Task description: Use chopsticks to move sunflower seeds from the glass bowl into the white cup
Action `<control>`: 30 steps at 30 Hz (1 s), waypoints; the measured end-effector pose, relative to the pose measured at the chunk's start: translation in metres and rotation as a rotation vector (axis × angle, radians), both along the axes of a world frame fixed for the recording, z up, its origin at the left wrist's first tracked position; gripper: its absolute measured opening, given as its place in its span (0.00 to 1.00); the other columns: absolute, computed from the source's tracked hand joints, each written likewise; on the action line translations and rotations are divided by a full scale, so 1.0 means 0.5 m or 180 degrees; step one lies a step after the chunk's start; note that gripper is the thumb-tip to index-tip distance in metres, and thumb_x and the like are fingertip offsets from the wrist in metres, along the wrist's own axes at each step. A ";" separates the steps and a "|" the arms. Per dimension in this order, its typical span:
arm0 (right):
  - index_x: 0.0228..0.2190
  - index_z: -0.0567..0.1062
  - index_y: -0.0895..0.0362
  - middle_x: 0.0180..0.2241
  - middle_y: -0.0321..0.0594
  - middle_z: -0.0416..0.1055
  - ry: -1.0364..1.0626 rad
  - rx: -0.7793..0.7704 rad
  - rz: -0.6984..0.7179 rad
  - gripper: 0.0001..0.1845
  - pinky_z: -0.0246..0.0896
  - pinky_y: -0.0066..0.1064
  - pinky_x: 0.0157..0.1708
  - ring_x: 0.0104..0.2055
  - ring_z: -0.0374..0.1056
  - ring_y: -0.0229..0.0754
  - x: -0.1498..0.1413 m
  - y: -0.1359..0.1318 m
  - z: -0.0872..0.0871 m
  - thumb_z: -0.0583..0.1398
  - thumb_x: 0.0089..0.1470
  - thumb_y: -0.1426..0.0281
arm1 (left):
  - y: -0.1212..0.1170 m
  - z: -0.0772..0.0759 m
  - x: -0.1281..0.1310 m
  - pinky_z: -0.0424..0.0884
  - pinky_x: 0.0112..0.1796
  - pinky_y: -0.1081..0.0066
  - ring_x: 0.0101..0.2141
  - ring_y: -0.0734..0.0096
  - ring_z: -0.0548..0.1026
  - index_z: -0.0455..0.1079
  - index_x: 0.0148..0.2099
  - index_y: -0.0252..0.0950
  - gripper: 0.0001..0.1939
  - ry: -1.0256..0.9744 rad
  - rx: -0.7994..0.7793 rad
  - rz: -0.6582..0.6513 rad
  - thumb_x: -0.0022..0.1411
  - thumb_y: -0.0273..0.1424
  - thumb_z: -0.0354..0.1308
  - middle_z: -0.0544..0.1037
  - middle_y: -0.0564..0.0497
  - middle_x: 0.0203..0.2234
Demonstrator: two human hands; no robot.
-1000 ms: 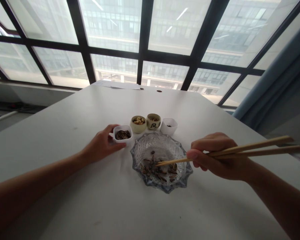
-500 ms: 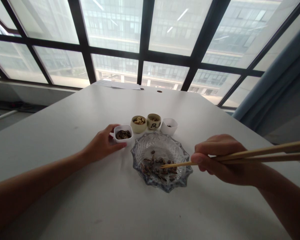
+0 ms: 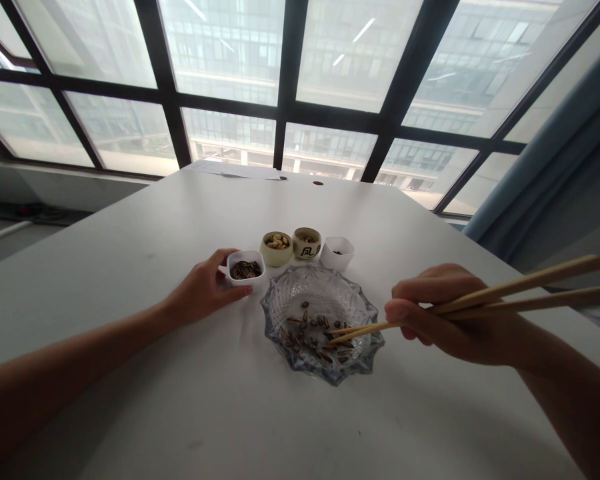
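My left hand (image 3: 207,283) grips a small white cup (image 3: 247,281) by its left side, thumb and fingers around it. Striped sunflower seeds (image 3: 245,269) fill part of that cup. In my right hand (image 3: 437,303) is a pair of wooden chopsticks (image 3: 500,300), their tips slightly apart and low inside a clear glass bowl (image 3: 325,283) with a scalloped rim. Sunflower seeds and small round dark pieces (image 3: 314,339) lie scattered over the bowl's bottom, around the tips. Whether the tips touch a seed is too small to tell.
Behind the bowl stand a cream cup of nuts (image 3: 277,257), a cream cup with a dark character (image 3: 307,244) and a white cup (image 3: 338,255) with a few dark bits. Papers (image 3: 245,171) lie at the white table's (image 3: 190,407) far edge, before the windows. A blue curtain (image 3: 545,140) hangs right.
The chopsticks have spread: their tips are now apart instead of together, and sit slightly further right in the bowl. My left hand and the cup have stayed in place.
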State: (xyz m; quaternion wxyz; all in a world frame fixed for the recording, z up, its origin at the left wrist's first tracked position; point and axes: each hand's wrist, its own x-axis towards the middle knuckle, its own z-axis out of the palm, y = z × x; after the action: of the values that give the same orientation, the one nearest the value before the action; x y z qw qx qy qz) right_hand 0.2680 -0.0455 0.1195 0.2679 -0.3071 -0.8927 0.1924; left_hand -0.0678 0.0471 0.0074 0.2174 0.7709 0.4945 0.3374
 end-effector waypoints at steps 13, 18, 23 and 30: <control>0.21 0.74 0.58 0.12 0.37 0.68 0.0969 -0.1115 -0.0944 0.27 0.53 0.22 0.06 0.09 0.61 0.34 0.030 0.034 -0.034 0.60 0.60 0.51 | -0.002 0.001 0.003 0.75 0.36 0.66 0.35 0.61 0.78 0.65 0.57 0.35 0.38 -0.0015 -0.0009 -0.0022 0.51 0.52 0.65 0.80 0.45 0.41; 0.19 0.73 0.57 0.08 0.35 0.63 0.1835 -0.1493 -0.1632 0.30 0.47 0.23 0.03 0.07 0.57 0.34 0.034 0.066 -0.040 0.66 0.46 0.42 | -0.001 -0.004 0.000 0.75 0.35 0.67 0.36 0.61 0.79 0.65 0.58 0.34 0.38 -0.0014 0.0006 -0.0028 0.51 0.51 0.65 0.80 0.44 0.42; 0.19 0.74 0.58 0.09 0.36 0.64 0.1849 -0.1530 -0.1648 0.30 0.50 0.22 0.04 0.08 0.58 0.35 0.040 0.078 -0.044 0.68 0.44 0.43 | 0.000 -0.006 -0.002 0.75 0.36 0.66 0.36 0.61 0.79 0.64 0.58 0.35 0.38 -0.0015 -0.0005 -0.0071 0.51 0.51 0.65 0.79 0.44 0.43; 0.20 0.76 0.58 0.12 0.38 0.67 0.1242 -0.0758 -0.1387 0.29 0.57 0.23 0.08 0.10 0.62 0.34 0.032 0.043 -0.030 0.62 0.54 0.45 | -0.002 -0.001 0.002 0.75 0.38 0.64 0.36 0.61 0.78 0.65 0.58 0.35 0.38 0.0003 -0.0029 -0.0031 0.51 0.52 0.65 0.80 0.45 0.42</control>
State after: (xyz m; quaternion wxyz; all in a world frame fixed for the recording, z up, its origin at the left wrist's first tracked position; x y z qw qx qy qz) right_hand 0.2841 -0.0240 0.1044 0.4312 -0.4777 -0.7088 0.2890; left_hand -0.0668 0.0463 0.0068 0.2223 0.7725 0.4925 0.3337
